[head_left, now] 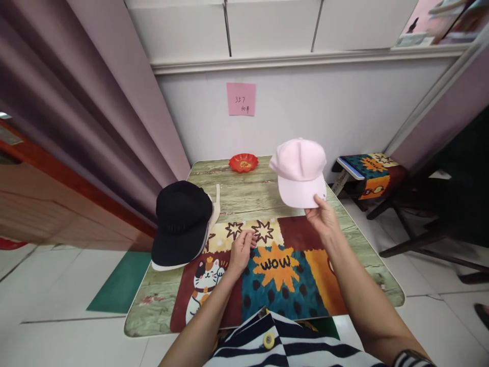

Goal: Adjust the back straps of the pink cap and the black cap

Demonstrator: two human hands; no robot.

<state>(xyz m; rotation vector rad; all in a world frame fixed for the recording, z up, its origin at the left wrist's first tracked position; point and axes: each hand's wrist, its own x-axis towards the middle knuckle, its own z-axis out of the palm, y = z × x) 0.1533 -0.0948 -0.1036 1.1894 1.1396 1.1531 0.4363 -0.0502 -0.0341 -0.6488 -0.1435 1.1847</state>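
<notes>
A pale pink baseball cap is held up over the right part of the table, its brim toward me. My right hand pinches that brim at its lower right edge, thumb on top. Over the patterned mat, my left hand has its fingers curled together; I see nothing in them. To its left, a black cap lies on a white or cream cap, whose strap sticks out at the back. Most of that lower cap is hidden.
A red scalloped dish sits at the table's far edge. A pink note is stuck on the wall behind. Purple curtains hang at the left. At the right stands a stool with a similar patterned cloth, near dark chair legs.
</notes>
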